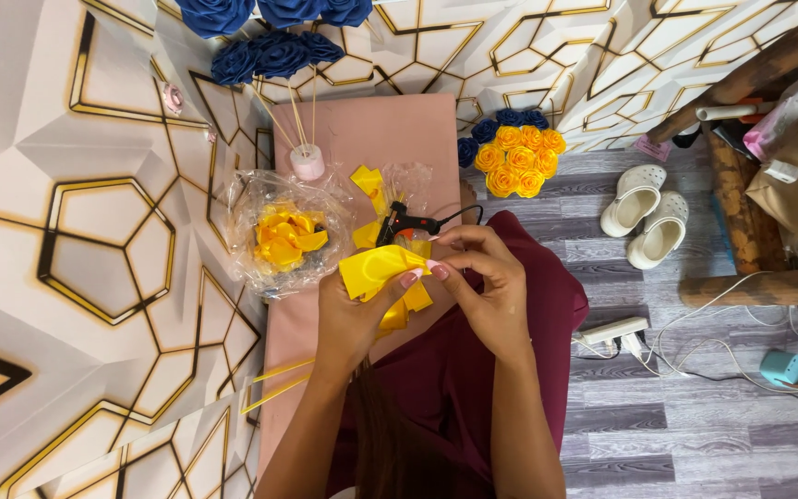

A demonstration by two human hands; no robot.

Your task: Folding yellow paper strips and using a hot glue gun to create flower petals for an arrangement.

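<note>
Forearms enter from the bottom edge, elbows cut off. Left hand (355,310) is clenched around a folded yellow satin ribbon (376,268), thumb pressed on top; the ribbon's lower loops are partly hidden behind the palm. Right hand (484,277) pinches the ribbon's right edge with curled fingertips; exact contact point is hard to make out. Just beyond, a black glue gun (405,223) lies on the pink board (390,129), partly hidden by the ribbon. Left of it, a clear plastic bag of yellow ribbon pieces (284,236). Farther, a yellow-and-blue rose bouquet (514,152) stands on the floor.
</note>
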